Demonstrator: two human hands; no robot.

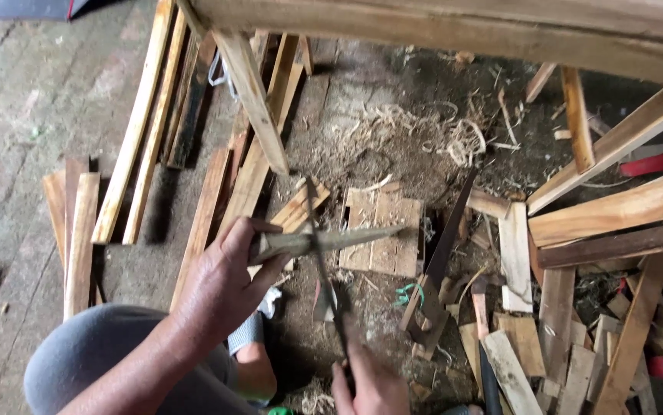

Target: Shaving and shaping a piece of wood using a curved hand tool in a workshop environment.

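Your left hand is clenched around the blunt end of a pale, tapering sliver of wood, held roughly level so that its thin tip points away toward the small square pallet of light slats lying on the dirt floor behind it. Your right hand is closed on the handle of a long, dark, narrow blade; the handle itself is buried in your grip and partly cut off by the bottom edge, so its shape is hard to make out. The blade rises from that hand and crosses the sliver near its middle, though motion blur hides whether the edge actually bites the wood. Right of the pallet a dark handsaw leans among scattered offcuts, its lower end lost in the clutter. Beyond the pallet lie curled wood shavings. Your grey-clad knee sits below your left hand.
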